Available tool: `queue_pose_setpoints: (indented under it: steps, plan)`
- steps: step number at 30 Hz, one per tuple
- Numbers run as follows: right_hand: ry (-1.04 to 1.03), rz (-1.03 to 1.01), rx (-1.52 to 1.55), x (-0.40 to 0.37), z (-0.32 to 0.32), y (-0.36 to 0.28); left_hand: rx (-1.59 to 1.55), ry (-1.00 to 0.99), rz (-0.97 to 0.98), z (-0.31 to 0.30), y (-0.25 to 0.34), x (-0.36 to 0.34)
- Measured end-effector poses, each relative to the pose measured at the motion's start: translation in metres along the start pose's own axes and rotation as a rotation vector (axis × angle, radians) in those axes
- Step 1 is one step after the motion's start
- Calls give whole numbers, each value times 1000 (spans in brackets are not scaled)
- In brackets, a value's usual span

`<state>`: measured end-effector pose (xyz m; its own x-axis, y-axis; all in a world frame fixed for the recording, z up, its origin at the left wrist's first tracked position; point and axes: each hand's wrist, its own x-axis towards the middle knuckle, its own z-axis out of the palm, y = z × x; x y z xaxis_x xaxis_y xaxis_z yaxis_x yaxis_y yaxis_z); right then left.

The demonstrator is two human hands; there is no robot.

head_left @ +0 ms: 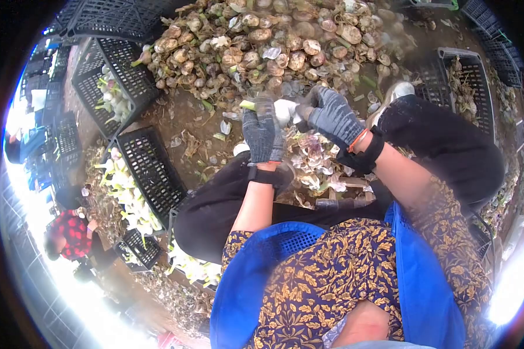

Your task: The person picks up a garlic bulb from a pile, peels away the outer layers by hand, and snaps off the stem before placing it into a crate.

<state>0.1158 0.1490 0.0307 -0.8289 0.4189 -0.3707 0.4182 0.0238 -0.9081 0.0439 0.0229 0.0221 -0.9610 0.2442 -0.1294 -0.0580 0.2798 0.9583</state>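
My left hand, in a grey knit glove, is closed round a garlic bulb. Its cut green stem pokes out on the left of the fist, and the white bulb shows on the right. My right hand, gloved the same way, is closed with curled fingers close against the bulb. What sits inside those fingers is hidden. Beneath both hands, between my legs, lies a heap of loose garlic skins. Just beyond them rises a big pile of unpeeled garlic bulbs.
Black plastic crates with whitish garlic stand to my left: one upper crate and one nearer crate. On the right, another crate contains dry husks. A person in a red checked top is at the far left. Scraps litter the brown ground.
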Motion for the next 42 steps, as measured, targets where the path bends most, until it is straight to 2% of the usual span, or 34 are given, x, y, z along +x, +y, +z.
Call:
queue_pose_setpoints:
  steps: [1, 3, 4, 5, 7, 9, 11, 12, 13, 15, 16, 18, 19, 21, 22, 23, 24, 25, 26, 27, 28, 29, 30, 31, 33, 35, 37, 39, 41, 42]
  plan:
    - [0, -1, 0, 3, -3, 4, 0, 1, 1, -1, -10, 7]
    - [29, 109, 450, 5, -8, -1, -260, 40, -208, -4, -11, 19]
    - [102, 70, 374, 6, -12, -3, -657, 118, -454, -2, -5, 19]
    - [100, 67, 374, 6, -15, -6, -658, 121, -451, -4, -8, 22]
    - [234, -7, 567, 4, -19, -12, -948, 130, -614, -11, -20, 32]
    - [218, -56, 625, 3, -24, 1, -968, 110, -654, -19, -31, 36]
    - [-470, -666, -998, 7, -35, 18, -933, 27, -614, -23, -43, 37]
    - [-440, -466, -1093, -5, -35, 27, -916, 12, -640, -23, -40, 36]
    - [-166, -425, -1223, 0, -26, 70, -833, 69, -560, -19, -39, 36]
    - [239, -477, -945, -8, -18, 43, -725, 102, -644, -18, -34, 33]
    - [250, -473, -953, -8, -14, 29, -536, 73, -495, -13, -25, 28]
    - [-212, 422, 529, -7, -10, 8, -86, -54, -260, -3, 2, 9]
    - [-423, 590, 1065, -5, -9, 20, 288, -217, 76, 2, -8, 4]
    - [-338, 694, 1354, 1, 3, 15, -52, -317, -69, 22, -14, -8]
    - [-212, 602, 1225, -1, -6, 5, 36, -275, 137, 29, -12, -13]
    - [-164, 699, 1149, 8, -22, 20, 125, -233, 343, 31, -2, -16]
    - [-208, 670, 1268, 26, -40, 35, -417, -371, -49, 28, 8, -20]
    - [-253, 641, 1386, 48, -61, 44, -421, -376, -48, 26, 8, -19]
    - [-145, 511, 1446, 73, -92, 49, -458, -347, -111, 23, 7, -16]
    - [347, 275, 1027, 68, -105, -18, -496, -317, -178, 19, 5, -12]
    - [109, 72, 1257, 68, -143, -35, -209, -315, -188, 13, 0, -8]
    - [95, 20, 1280, 79, -181, -52, -213, -314, -193, 13, 0, -9]
    - [130, -291, 879, 100, -207, -58, -242, -305, -248, 13, 1, -10]
    - [129, -289, 877, 108, -215, -61, -271, -299, -304, 12, 1, -10]
    - [252, -267, 829, 123, -227, -62, -282, -303, -264, 13, -3, -12]
    - [259, 21, 56, 180, -239, 7, -160, -313, -232, 12, 1, -13]
    - [284, 139, -788, 180, -205, 36, -26, -314, -198, 11, 1, -14]
    - [301, -7, -872, 154, -167, 52, 102, -318, -154, 9, 2, -14]
    - [324, 123, -974, 177, -154, 92, 144, -326, -125, 9, 4, -13]
    - [369, 194, -925, 179, -152, 88, 88, -322, -181, 9, 10, -15]
